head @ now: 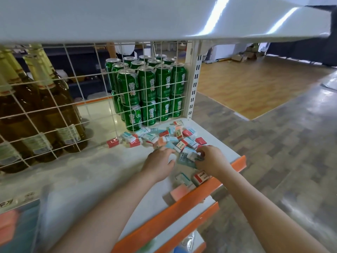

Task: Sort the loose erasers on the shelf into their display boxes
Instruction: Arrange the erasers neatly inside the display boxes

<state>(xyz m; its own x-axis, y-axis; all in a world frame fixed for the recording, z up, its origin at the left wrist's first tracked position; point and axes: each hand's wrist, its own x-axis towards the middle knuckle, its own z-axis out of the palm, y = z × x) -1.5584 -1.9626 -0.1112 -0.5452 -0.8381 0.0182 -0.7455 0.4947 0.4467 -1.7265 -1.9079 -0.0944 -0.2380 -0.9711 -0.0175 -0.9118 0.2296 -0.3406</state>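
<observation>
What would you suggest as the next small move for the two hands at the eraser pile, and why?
Probably lift the right hand clear with the eraser its fingers seem to pinch. The left hand rests flat beside it on the shelf, and many loose erasers are unsorted.

The single head-worn wide-angle view looks forward and down, close over the shelf (109, 172), toward its right front corner and the wire grid (76, 99) behind.
</observation>
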